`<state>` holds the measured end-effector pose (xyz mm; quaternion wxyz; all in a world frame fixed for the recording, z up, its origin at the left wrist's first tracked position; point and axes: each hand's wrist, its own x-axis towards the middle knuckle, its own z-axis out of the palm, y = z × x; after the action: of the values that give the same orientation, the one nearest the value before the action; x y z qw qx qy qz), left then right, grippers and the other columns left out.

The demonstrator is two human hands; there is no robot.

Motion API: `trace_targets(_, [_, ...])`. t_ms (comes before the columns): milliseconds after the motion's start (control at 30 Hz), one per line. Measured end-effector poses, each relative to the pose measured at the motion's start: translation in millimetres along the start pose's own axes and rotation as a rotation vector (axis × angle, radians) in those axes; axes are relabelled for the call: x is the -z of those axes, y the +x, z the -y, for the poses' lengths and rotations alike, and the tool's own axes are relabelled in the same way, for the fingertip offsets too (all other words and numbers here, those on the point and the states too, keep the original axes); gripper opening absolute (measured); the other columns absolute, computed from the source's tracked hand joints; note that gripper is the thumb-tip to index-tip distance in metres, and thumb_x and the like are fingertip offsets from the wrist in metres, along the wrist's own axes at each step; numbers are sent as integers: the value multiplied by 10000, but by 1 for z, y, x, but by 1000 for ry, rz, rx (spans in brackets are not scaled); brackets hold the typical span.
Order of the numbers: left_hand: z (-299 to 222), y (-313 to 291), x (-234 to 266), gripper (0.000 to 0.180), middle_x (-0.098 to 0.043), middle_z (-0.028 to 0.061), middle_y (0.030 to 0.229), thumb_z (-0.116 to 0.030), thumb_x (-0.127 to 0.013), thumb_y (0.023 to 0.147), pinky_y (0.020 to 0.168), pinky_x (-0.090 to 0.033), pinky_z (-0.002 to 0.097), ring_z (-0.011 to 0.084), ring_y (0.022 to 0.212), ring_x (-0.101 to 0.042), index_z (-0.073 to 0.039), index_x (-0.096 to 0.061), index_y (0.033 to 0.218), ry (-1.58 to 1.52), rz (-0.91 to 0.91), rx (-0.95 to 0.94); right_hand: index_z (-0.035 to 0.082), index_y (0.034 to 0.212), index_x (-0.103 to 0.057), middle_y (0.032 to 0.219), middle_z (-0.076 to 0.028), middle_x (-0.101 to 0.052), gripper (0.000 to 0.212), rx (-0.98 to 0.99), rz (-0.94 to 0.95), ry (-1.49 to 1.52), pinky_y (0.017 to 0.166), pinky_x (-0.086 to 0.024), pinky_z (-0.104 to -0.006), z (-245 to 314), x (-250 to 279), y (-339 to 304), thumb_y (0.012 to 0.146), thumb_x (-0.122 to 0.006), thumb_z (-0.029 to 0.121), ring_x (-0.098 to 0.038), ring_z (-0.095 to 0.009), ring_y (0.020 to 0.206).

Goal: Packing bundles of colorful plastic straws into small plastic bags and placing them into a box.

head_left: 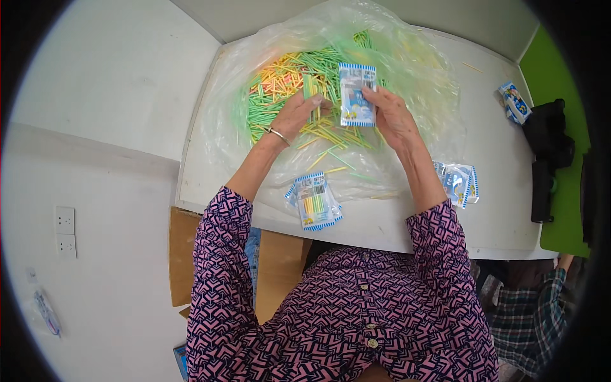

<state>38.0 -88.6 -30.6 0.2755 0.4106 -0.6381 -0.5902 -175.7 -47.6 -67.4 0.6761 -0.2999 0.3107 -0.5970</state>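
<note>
A big clear plastic bag (417, 83) lies spread on the table, heaped with thin green, yellow and orange sticks (280, 73). Over the heap, my left hand (297, 114) is closed round a small bunch of yellow and green sticks (313, 95). My right hand (393, 114) pinches a small blue-and-white packet (358, 95) by its right side, upright just right of the bunch. The packet and the bunch are close together; whether they touch I cannot tell. Several loose sticks (334, 137) lie on the plastic below my hands.
Near the table's front edge lies a small pile of packets with sticks inside (314, 202). More blue-and-white packets (457, 183) rest by my right forearm. Another packet (513, 103) and a black device (550, 140) are at the right by a green panel (566, 210). A person in a checked sleeve (547, 318) is at lower right.
</note>
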Motion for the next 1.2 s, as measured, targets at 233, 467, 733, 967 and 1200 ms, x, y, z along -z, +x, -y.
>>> trace_targets(233, [-11, 1, -5, 280, -626, 164, 988, -207, -452, 969, 802, -528, 328, 232, 907, -636, 53, -508, 1058, -163, -136, -29, 30, 917, -652, 798, 14, -640, 180, -50, -35, -268, 614, -436, -212, -3, -8, -36, 884, -637, 207, -560, -43, 680])
trace_targets(467, [-37, -4, -11, 366, -628, 209, 1018, -268, -479, 972, 844, -544, 381, 282, 956, -649, 85, -530, 1054, -400, -91, -202, 34, 800, -683, 671, 47, -592, 211, -81, 88, -417, 538, -360, -189, 2, -10, -50, 862, -665, 235, -479, -9, 602])
trace_targets(733, [-46, -14, -28, 397, -632, 194, 1014, -290, -449, 981, 835, -540, 360, 267, 957, -648, 89, -540, 1054, -293, -12, -160, 32, 771, -684, 667, 55, -578, 236, -120, 179, -477, 544, -355, -193, -4, 3, -50, 859, -664, 249, -473, -12, 605])
trace_targets(967, [-34, -20, -48, 434, -649, 130, 974, -325, -412, 989, 840, -497, 285, 158, 916, -614, 60, -608, 1030, -3, 65, -230, 24, 804, -689, 692, 50, -597, 219, -147, 205, -432, 560, -381, -193, -2, 1, -55, 861, -665, 234, -491, -16, 622])
trace_targets(1200, [-27, -25, -52, 428, -653, 119, 994, -341, -407, 990, 861, -469, 263, 127, 911, -591, 15, -635, 1054, -84, 91, -96, 18, 863, -700, 743, 40, -632, 214, -134, 155, -327, 581, -397, -187, -2, 2, -56, 861, -665, 229, -513, -20, 646])
